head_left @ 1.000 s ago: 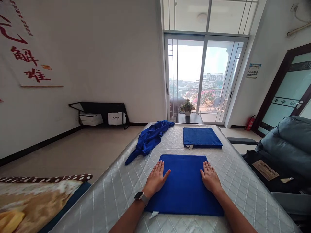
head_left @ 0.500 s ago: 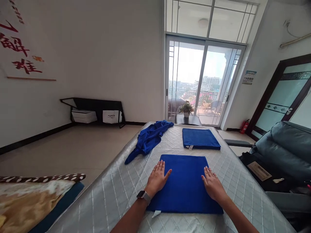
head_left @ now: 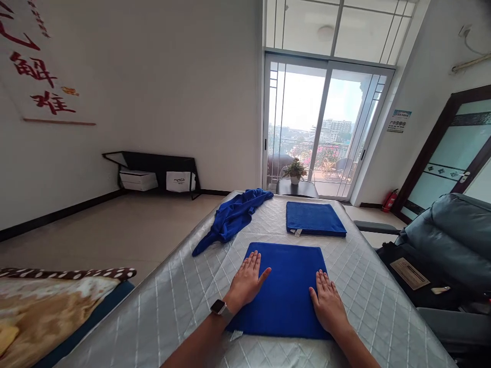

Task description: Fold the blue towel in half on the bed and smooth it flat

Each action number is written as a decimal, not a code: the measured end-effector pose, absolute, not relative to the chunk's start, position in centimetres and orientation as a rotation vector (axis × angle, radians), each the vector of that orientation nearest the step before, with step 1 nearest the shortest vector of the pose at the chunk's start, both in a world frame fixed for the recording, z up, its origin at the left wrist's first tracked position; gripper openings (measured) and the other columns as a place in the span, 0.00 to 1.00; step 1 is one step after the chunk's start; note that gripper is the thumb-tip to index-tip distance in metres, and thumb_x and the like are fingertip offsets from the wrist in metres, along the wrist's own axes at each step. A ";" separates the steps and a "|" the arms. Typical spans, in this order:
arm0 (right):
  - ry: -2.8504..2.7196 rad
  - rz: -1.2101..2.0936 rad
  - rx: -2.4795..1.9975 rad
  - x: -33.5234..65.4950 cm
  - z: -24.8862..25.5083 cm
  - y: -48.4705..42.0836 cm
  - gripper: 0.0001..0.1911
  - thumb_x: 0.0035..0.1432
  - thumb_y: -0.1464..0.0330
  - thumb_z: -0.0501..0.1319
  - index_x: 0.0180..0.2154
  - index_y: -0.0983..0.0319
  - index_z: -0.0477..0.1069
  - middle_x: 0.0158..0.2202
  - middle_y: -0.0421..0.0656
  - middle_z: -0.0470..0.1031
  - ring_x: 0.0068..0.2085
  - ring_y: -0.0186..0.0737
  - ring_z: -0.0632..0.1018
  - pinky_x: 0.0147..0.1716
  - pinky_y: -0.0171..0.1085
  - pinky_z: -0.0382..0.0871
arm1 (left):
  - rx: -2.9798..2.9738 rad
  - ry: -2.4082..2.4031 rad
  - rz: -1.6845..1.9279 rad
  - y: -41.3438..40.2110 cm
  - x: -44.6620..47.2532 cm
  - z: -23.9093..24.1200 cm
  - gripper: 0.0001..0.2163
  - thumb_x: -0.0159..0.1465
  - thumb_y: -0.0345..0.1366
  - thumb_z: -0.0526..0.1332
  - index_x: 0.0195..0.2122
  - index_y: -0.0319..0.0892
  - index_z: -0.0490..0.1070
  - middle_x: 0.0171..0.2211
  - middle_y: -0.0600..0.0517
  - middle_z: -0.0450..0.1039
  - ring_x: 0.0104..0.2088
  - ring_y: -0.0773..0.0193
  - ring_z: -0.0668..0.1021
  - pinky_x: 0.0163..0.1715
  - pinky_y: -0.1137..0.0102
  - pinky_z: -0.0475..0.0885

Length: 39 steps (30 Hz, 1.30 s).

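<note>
A blue cloth [head_left: 286,291], folded into a flat rectangle with a white tag at its near left corner, lies in front of me on the quilted silver cover [head_left: 169,301]. Flat on its left edge rests my left hand [head_left: 247,281], fingers outstretched and thumb apart, with a watch on the wrist. My right hand [head_left: 329,301] lies on the right edge, palm down and fingers extended. Beyond it is a stack of folded blue cloths [head_left: 315,219], also tagged. A crumpled blue cloth [head_left: 233,217] lies at the far left of the cover.
To the right stands a dark leather armchair [head_left: 452,240] holding a black bag with a cardboard piece [head_left: 409,273]. A patterned blanket [head_left: 65,301] is at the lower left. Behind the far edge, a potted plant [head_left: 294,171] stands on a chair before glass doors.
My right hand has moved slightly left and toward me along the folded cloth's right edge. My left hand stays on the left edge. The view has shifted a little.
</note>
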State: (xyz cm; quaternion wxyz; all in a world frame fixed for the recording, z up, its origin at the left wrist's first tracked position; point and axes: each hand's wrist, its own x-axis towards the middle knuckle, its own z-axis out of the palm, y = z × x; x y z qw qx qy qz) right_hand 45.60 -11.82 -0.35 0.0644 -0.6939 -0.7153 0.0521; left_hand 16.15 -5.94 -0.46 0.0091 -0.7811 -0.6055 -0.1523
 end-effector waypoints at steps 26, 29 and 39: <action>-2.145 0.174 -2.104 45.5 -0.3 -12.0 0.36 0.71 0.56 0.37 0.72 0.70 0.46 0.74 0.47 0.43 0.74 0.42 0.47 0.71 0.45 0.40 | -2.602 -1.857 -0.362 -10.3 14.9 -1.6 0.37 0.72 0.59 0.40 0.72 0.36 0.49 0.73 0.40 0.48 0.72 0.51 0.54 0.69 0.52 0.55; -2.134 0.186 -2.099 45.6 -0.5 -12.0 0.37 0.70 0.56 0.38 0.72 0.70 0.46 0.74 0.47 0.43 0.74 0.43 0.47 0.71 0.46 0.40 | -2.538 -1.876 -0.402 -11.2 13.1 -2.5 0.36 0.72 0.59 0.41 0.72 0.38 0.48 0.73 0.41 0.49 0.72 0.51 0.55 0.69 0.52 0.55; -2.169 0.175 -2.111 45.9 1.1 -12.7 0.36 0.71 0.56 0.38 0.71 0.70 0.47 0.74 0.48 0.45 0.74 0.42 0.46 0.71 0.47 0.41 | -2.498 -1.873 -0.448 -11.5 13.0 -3.0 0.36 0.72 0.59 0.42 0.72 0.37 0.50 0.72 0.42 0.51 0.72 0.51 0.55 0.69 0.53 0.54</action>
